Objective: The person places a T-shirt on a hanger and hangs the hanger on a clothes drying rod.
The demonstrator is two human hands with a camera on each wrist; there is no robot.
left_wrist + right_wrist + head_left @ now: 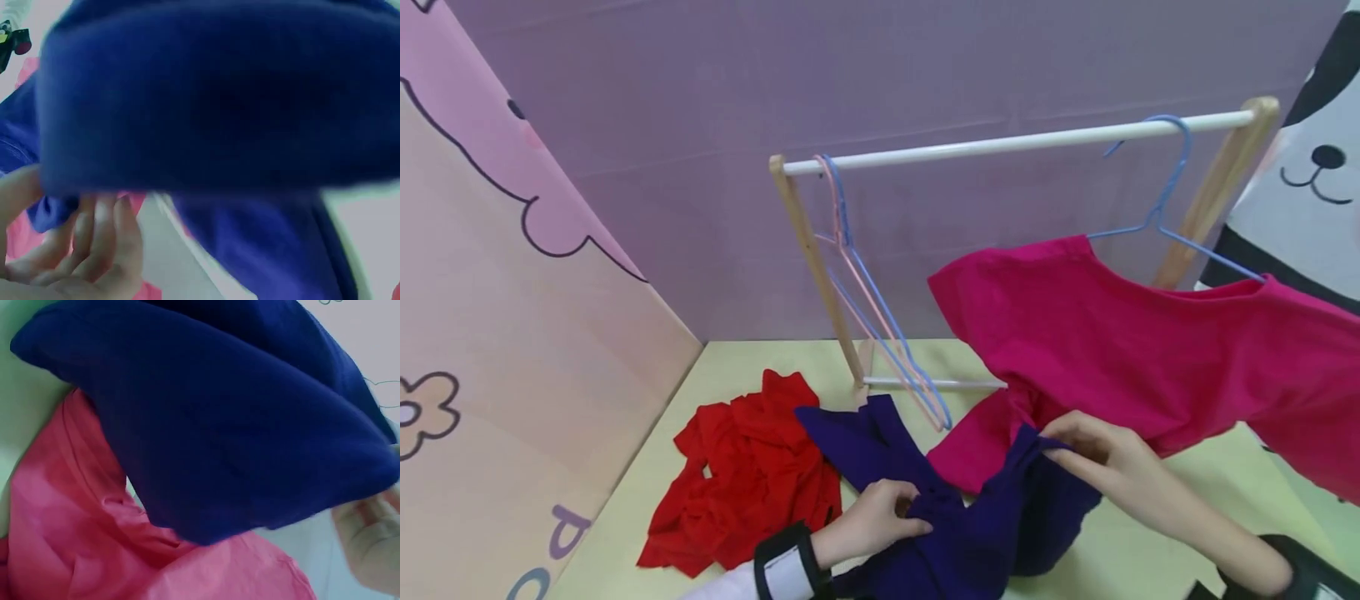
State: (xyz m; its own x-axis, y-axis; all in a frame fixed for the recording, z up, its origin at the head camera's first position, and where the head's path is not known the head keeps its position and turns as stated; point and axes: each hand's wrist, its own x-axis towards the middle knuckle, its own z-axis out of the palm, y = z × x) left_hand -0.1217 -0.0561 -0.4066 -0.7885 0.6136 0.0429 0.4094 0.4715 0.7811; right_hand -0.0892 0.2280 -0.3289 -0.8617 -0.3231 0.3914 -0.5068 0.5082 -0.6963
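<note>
Both hands have hold of a dark blue garment [955, 533], probably a shirt, which sags in folds over the table. My left hand [876, 521] pinches its cloth near the middle. Further right, my right hand [1105, 462] pinches a raised edge between thumb and fingers. In the left wrist view the blue cloth [212, 100] covers much of the left hand's surroundings. The right wrist view shows a wide blue flap [237, 437] hanging from the right fingers. Just behind, a bright pink shirt [1135, 350] hangs on a blue hanger [1161, 208].
A white rail [985, 148] on wooden posts stands at the back of the pale yellow table [730, 367]. Pink and blue hangers [887, 317] hang at its left end. A crumpled red garment [745, 475] lies on the left. Printed cloth walls [512, 292] enclose the table.
</note>
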